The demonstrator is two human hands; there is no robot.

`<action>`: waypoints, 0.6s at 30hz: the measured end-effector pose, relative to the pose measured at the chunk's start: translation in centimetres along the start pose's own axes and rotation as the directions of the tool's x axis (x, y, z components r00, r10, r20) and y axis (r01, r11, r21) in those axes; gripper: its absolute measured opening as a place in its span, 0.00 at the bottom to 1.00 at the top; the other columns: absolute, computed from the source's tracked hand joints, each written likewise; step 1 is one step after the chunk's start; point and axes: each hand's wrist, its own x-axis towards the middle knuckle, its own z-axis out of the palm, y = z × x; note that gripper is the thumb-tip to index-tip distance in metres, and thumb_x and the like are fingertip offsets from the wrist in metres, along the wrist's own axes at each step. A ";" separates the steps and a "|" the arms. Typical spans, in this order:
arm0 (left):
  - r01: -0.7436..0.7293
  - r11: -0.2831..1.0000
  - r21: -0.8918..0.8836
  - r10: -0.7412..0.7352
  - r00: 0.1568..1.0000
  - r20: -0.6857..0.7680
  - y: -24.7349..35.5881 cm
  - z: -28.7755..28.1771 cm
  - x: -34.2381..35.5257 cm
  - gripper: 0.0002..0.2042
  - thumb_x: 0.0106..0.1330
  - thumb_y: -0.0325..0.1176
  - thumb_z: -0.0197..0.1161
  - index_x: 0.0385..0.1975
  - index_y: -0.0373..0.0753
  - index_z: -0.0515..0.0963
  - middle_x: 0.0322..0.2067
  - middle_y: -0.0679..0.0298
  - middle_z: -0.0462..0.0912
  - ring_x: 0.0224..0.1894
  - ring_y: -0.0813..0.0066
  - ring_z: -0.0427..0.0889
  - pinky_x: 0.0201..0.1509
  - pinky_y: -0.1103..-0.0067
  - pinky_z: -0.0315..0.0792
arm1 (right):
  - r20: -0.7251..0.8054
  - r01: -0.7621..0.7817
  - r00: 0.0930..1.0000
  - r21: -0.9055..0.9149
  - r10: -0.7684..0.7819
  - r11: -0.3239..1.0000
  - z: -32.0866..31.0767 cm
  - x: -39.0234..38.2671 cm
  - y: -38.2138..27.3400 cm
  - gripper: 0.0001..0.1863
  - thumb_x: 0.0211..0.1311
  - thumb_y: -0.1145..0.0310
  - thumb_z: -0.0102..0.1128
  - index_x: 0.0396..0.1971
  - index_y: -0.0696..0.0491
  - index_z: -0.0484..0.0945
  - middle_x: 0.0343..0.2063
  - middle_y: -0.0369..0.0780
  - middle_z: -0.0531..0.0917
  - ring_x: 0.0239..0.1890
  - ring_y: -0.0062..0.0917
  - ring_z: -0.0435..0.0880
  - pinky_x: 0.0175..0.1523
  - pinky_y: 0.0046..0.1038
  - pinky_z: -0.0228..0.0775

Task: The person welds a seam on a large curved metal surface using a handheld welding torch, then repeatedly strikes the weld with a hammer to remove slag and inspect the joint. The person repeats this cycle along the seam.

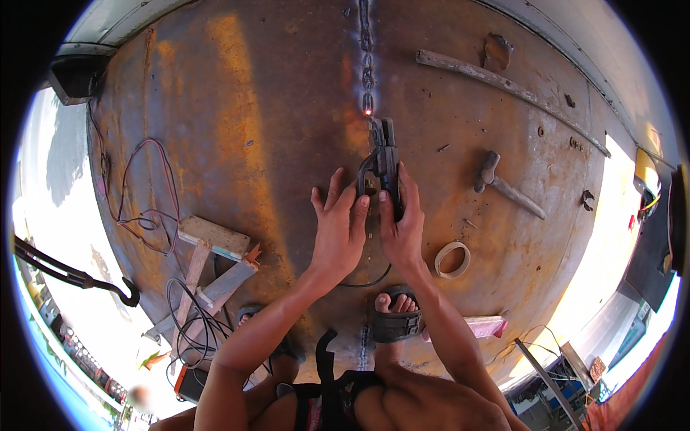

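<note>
My right hand [404, 226] is wrapped round the black handle of a welding electrode holder [388, 154], thumb along its near side. The holder's jaws point away from me, beside a small glowing orange spot at the near end of a rough weld seam [366, 57]. Close on the holder's left is my left hand [341, 230], its fingers spread and its thumb beside the curved lever. Whether its fingertips touch the lever I cannot tell. From under my hands a dark cable [366, 285] curves over the rusty steel plate [302, 93].
To the right lie a hammer [507, 187], a long metal pipe [510, 90] and a tape-like ring [452, 260]. A wooden stool [215, 239] lies on the left, among black cables [188, 323] and thin red-black wires [172, 187]. My sandalled foot [397, 314] stands close behind my hands.
</note>
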 end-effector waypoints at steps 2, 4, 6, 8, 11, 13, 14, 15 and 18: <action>0.001 1.000 -0.003 -0.001 1.000 -0.002 0.0 0.0 0.0 0.15 0.86 0.35 0.48 0.58 0.29 0.75 0.60 0.42 0.79 0.80 0.37 0.58 0.79 0.37 0.38 | 0.001 0.000 1.000 -0.004 0.000 1.000 0.0 0.0 -0.1 0.30 0.79 0.72 0.57 0.76 0.59 0.62 0.51 0.58 0.87 0.54 0.48 0.91 0.55 0.38 0.81; 0.008 1.000 -0.008 -0.008 1.000 -0.001 0.0 0.1 0.0 0.15 0.86 0.35 0.48 0.58 0.29 0.75 0.61 0.42 0.79 0.80 0.37 0.58 0.80 0.37 0.38 | -0.003 0.006 1.000 -0.005 -0.006 1.000 0.0 0.0 0.0 0.30 0.79 0.72 0.58 0.76 0.59 0.63 0.51 0.58 0.87 0.54 0.49 0.91 0.55 0.38 0.81; 0.012 1.000 -0.009 -0.012 1.000 0.001 -0.1 0.1 0.0 0.15 0.86 0.35 0.48 0.58 0.29 0.74 0.61 0.41 0.79 0.80 0.37 0.58 0.80 0.37 0.38 | -0.003 0.001 1.000 -0.008 -0.001 1.000 0.0 0.0 0.0 0.30 0.79 0.72 0.58 0.76 0.59 0.63 0.51 0.58 0.87 0.54 0.49 0.91 0.54 0.38 0.81; 0.015 1.000 -0.002 -0.015 1.000 0.002 -0.2 0.1 0.0 0.15 0.86 0.35 0.48 0.58 0.28 0.74 0.60 0.41 0.79 0.80 0.37 0.58 0.80 0.37 0.38 | 0.005 -0.015 1.000 -0.008 0.015 1.000 0.0 0.1 -0.2 0.30 0.79 0.72 0.58 0.76 0.59 0.63 0.51 0.59 0.87 0.53 0.50 0.91 0.54 0.38 0.81; 0.022 1.000 -0.009 -0.022 1.000 0.010 -0.2 0.1 0.0 0.15 0.86 0.35 0.48 0.58 0.28 0.74 0.60 0.41 0.79 0.80 0.37 0.58 0.80 0.38 0.38 | 0.003 -0.015 1.000 -0.015 0.015 1.000 0.0 0.0 0.0 0.30 0.79 0.71 0.57 0.76 0.58 0.63 0.50 0.58 0.87 0.53 0.51 0.91 0.54 0.38 0.81; 0.027 1.000 -0.015 -0.028 0.999 -0.029 -0.3 0.2 0.0 0.15 0.86 0.36 0.51 0.58 0.31 0.77 0.61 0.42 0.81 0.80 0.40 0.61 0.81 0.42 0.40 | -0.005 0.006 1.000 -0.022 -0.007 1.000 0.1 0.1 0.1 0.30 0.79 0.71 0.58 0.76 0.58 0.63 0.50 0.58 0.87 0.53 0.51 0.91 0.53 0.38 0.81; 0.030 0.999 -0.018 -0.031 0.998 -0.049 -0.3 0.3 0.0 0.15 0.86 0.36 0.52 0.58 0.32 0.78 0.61 0.43 0.81 0.80 0.41 0.62 0.81 0.44 0.40 | -0.008 0.017 1.000 -0.026 -0.017 1.000 0.1 0.1 0.1 0.30 0.79 0.71 0.58 0.76 0.58 0.63 0.50 0.58 0.87 0.53 0.51 0.91 0.53 0.38 0.81; 0.028 0.999 -0.018 -0.029 0.998 -0.050 -0.3 0.3 0.0 0.15 0.86 0.36 0.52 0.58 0.32 0.78 0.61 0.43 0.81 0.80 0.41 0.62 0.81 0.44 0.40 | -0.010 0.022 1.000 -0.026 -0.022 0.999 0.1 0.1 0.1 0.30 0.79 0.71 0.58 0.76 0.58 0.63 0.50 0.58 0.87 0.53 0.51 0.91 0.53 0.38 0.81; 0.026 0.999 -0.018 -0.027 0.998 -0.049 -0.3 0.3 0.0 0.15 0.86 0.36 0.52 0.58 0.32 0.78 0.61 0.43 0.81 0.80 0.41 0.62 0.81 0.44 0.40 | -0.011 0.027 1.000 -0.028 -0.027 0.999 0.2 0.1 0.0 0.30 0.79 0.71 0.58 0.76 0.58 0.63 0.49 0.58 0.87 0.53 0.50 0.91 0.53 0.38 0.81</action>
